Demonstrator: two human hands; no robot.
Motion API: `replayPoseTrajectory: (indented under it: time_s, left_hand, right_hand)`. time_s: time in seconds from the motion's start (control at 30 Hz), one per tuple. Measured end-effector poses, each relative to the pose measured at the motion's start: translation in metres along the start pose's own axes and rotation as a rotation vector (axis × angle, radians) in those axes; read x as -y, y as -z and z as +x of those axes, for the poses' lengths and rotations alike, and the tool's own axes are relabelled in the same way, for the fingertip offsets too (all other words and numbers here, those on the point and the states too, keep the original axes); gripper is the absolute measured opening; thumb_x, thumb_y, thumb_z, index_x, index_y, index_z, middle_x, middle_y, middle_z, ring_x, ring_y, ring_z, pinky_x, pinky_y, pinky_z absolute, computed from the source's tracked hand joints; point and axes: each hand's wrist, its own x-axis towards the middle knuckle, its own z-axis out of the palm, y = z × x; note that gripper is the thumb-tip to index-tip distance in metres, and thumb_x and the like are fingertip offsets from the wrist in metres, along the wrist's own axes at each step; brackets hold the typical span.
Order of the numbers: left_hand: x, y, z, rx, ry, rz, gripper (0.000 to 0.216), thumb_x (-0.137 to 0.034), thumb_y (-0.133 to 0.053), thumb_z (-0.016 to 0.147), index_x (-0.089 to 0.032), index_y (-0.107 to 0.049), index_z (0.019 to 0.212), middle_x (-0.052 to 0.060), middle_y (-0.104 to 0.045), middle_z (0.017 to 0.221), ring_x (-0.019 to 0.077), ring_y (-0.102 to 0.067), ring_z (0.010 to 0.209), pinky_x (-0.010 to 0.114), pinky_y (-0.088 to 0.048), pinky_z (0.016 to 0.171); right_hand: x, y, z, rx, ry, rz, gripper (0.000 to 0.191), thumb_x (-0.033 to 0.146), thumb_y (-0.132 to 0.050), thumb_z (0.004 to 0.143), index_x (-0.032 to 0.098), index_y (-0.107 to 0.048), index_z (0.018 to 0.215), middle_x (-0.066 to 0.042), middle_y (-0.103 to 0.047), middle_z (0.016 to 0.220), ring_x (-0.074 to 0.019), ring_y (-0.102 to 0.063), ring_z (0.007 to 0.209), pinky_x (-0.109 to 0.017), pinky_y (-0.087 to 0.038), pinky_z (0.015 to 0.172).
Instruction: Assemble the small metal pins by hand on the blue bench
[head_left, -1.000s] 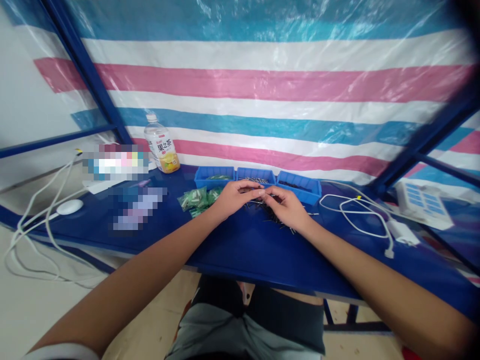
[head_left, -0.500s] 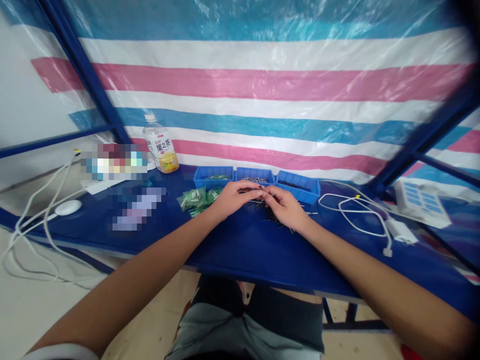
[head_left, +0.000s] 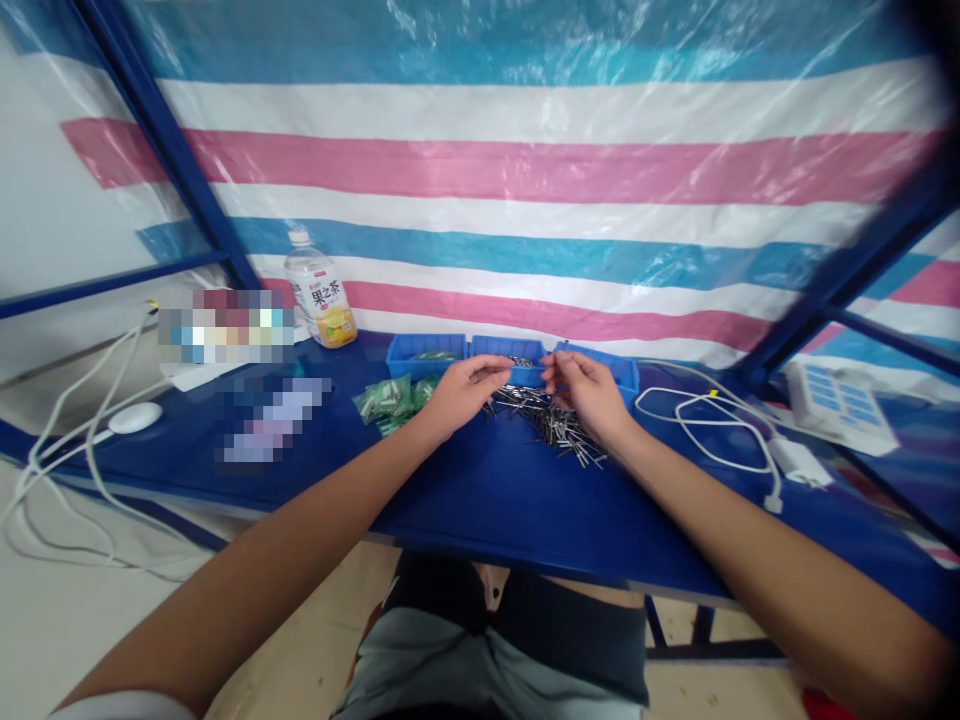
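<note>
My left hand (head_left: 466,394) hovers at the near side of the middle blue bin (head_left: 525,376), thumb and fingers pinched; anything between them is too small to make out. A short distance to the right, my right hand (head_left: 592,395) is also closed in a pinch, with a small dark bit at its fingertips that I cannot identify. Beneath and between the hands spreads a loose pile of thin metal pins (head_left: 564,430), dark and silvery. The right blue bin (head_left: 626,378) lies partly behind my right hand. Small pieces show inside the middle bin.
Left of the hands are green plastic packets (head_left: 386,400) and the left blue bin (head_left: 401,345). A drink bottle (head_left: 322,295) stands at the back left. White cables (head_left: 697,430) and an adapter (head_left: 802,462) lie right, near a white power strip (head_left: 844,408). A striped sheet (head_left: 480,170) hangs behind.
My hands, which met at the fingertips above the pile, have moved apart. The right one has shifted right and slightly up, uncovering more of the metal pins.
</note>
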Motion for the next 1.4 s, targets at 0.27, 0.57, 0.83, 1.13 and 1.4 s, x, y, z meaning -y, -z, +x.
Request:
replayPoseTrajectory:
  time_s: [0.27,0.57,0.83,1.13,1.4]
  left_hand:
    - [-0.003,0.000,-0.002,0.016,0.005,-0.008,0.032,-0.036,-0.074,0.091,-0.018,-0.077,0.118,0.010,-0.076,0.120,0.0177,-0.068,0.090,0.027,-0.052,0.070]
    - [0.000,0.001,-0.002,0.027,-0.002,-0.004,0.037,-0.041,-0.074,0.090,-0.018,-0.076,0.119,0.010,-0.076,0.119,0.0201,-0.070,0.093,0.028,-0.054,0.072]
    - [-0.002,0.001,-0.002,0.043,0.014,0.047,0.034,-0.039,-0.072,0.091,-0.018,-0.077,0.118,0.010,-0.077,0.115,0.0200,-0.069,0.092,0.029,-0.055,0.072]
    - [-0.003,0.000,-0.003,0.047,-0.001,0.056,0.031,-0.037,-0.071,0.092,-0.018,-0.077,0.116,0.010,-0.077,0.110,0.0179,-0.068,0.087,0.029,-0.055,0.072]
    - [-0.002,0.000,-0.002,0.061,0.021,0.062,0.034,-0.039,-0.072,0.091,-0.018,-0.077,0.117,0.008,-0.078,0.106,0.0175,-0.068,0.083,0.028,-0.055,0.070]
  right_hand:
    - [0.011,0.008,-0.010,0.148,0.267,-0.753,0.043,0.057,-0.055,0.101,0.021,-0.068,0.080,-0.003,-0.067,0.071,-0.0173,-0.059,0.063,-0.030,-0.044,0.060]
    - [0.008,-0.001,-0.021,0.446,0.475,-1.254,0.023,0.032,-0.058,0.103,0.023,-0.074,0.117,-0.011,-0.069,0.112,-0.0263,-0.065,0.109,-0.034,-0.052,0.084]
    - [0.003,0.002,-0.015,0.444,0.494,-1.164,0.020,0.018,-0.060,0.099,0.022,-0.075,0.110,-0.008,-0.072,0.103,-0.0233,-0.069,0.099,-0.034,-0.052,0.086]
    - [-0.006,0.004,-0.010,0.311,0.515,-0.990,0.014,0.016,-0.067,0.092,0.025,-0.074,0.102,-0.006,-0.075,0.101,-0.0242,-0.070,0.093,-0.036,-0.054,0.084]
    - [-0.004,0.003,-0.007,0.172,0.512,-0.816,0.009,0.019,-0.069,0.091,0.024,-0.075,0.096,-0.006,-0.077,0.097,-0.0253,-0.071,0.094,-0.039,-0.054,0.087]
